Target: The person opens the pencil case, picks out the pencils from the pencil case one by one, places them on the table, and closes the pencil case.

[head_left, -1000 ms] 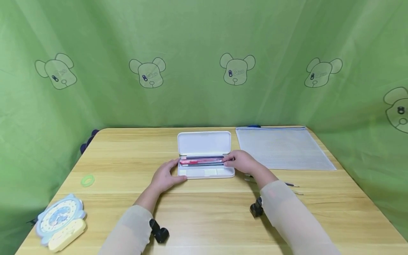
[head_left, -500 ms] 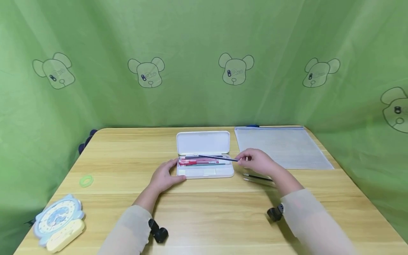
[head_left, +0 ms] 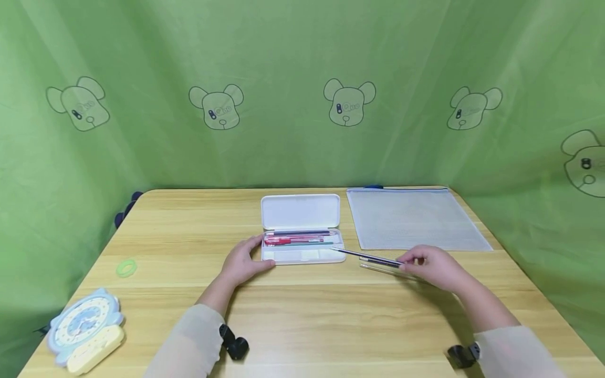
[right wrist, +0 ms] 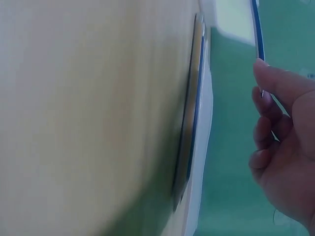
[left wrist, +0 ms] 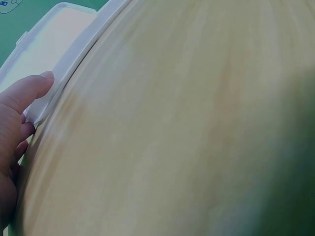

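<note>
A white pencil case (head_left: 300, 211) lies with its lid up near the back middle of the table. My left hand (head_left: 242, 262) holds its left end; in the left wrist view the thumb (left wrist: 37, 88) lies over the rim and the other fingers are at the corner. In the tray are a red pen (head_left: 278, 241) and several slim pencils. My right hand (head_left: 434, 269) pinches a dark blue pencil (right wrist: 259, 37) near one end between thumb and forefinger; its other end points left toward the case. Below it, two pencils (right wrist: 188, 113) lie side by side on the table.
A translucent mesh zip pouch (head_left: 420, 220) lies flat at the back right. On the left are a light green ring (head_left: 126, 268) and a blue and cream toy clock (head_left: 84, 328). A green curtain (head_left: 283, 157) hangs behind the table.
My right hand has drawn the dark blue pencil out of the case and moved it right and toward the front, over the pencils on the table. My left hand has stayed on the case.
</note>
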The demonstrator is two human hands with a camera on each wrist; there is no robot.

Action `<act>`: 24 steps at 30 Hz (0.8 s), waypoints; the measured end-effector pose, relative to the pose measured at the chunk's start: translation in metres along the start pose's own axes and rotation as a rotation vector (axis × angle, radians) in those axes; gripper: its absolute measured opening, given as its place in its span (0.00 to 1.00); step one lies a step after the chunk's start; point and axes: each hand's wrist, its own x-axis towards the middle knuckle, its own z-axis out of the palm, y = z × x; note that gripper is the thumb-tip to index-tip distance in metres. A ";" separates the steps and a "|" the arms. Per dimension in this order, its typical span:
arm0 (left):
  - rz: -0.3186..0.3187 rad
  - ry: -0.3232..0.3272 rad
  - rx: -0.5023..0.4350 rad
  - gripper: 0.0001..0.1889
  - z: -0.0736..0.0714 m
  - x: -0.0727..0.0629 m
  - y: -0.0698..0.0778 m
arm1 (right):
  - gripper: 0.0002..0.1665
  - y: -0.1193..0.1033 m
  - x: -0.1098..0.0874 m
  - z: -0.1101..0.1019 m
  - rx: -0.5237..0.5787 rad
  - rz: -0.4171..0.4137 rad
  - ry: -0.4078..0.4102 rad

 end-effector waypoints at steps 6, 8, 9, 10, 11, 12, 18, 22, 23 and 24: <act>0.001 -0.002 -0.002 0.45 0.001 -0.001 0.000 | 0.12 0.020 -0.028 -0.006 0.013 0.083 -0.034; 0.000 -0.002 -0.002 0.45 0.000 -0.001 0.000 | 0.13 0.025 -0.036 -0.007 0.018 0.110 -0.054; 0.000 -0.001 -0.001 0.45 0.000 -0.001 0.000 | 0.13 0.028 -0.038 -0.007 0.016 0.121 -0.060; -0.001 0.000 -0.001 0.45 0.000 -0.001 0.000 | 0.14 0.030 -0.041 -0.008 0.018 0.134 -0.065; -0.003 0.001 -0.002 0.45 0.000 -0.002 0.001 | 0.14 0.032 -0.043 -0.008 0.019 0.139 -0.071; -0.003 0.003 -0.002 0.45 -0.001 -0.002 0.001 | 0.14 0.034 -0.045 -0.008 0.011 0.140 -0.073; -0.003 -0.001 -0.004 0.45 -0.001 -0.002 0.001 | 0.14 0.045 -0.051 -0.007 -0.031 0.151 -0.090; -0.003 -0.001 -0.010 0.45 -0.001 -0.001 0.001 | 0.14 0.049 -0.052 -0.007 -0.011 0.152 -0.110; -0.001 0.000 -0.013 0.45 -0.001 -0.001 0.001 | 0.14 0.050 -0.052 -0.007 -0.004 0.151 -0.113; -0.001 0.001 -0.015 0.45 -0.001 -0.001 0.001 | 0.13 0.051 -0.052 -0.007 0.003 0.150 -0.118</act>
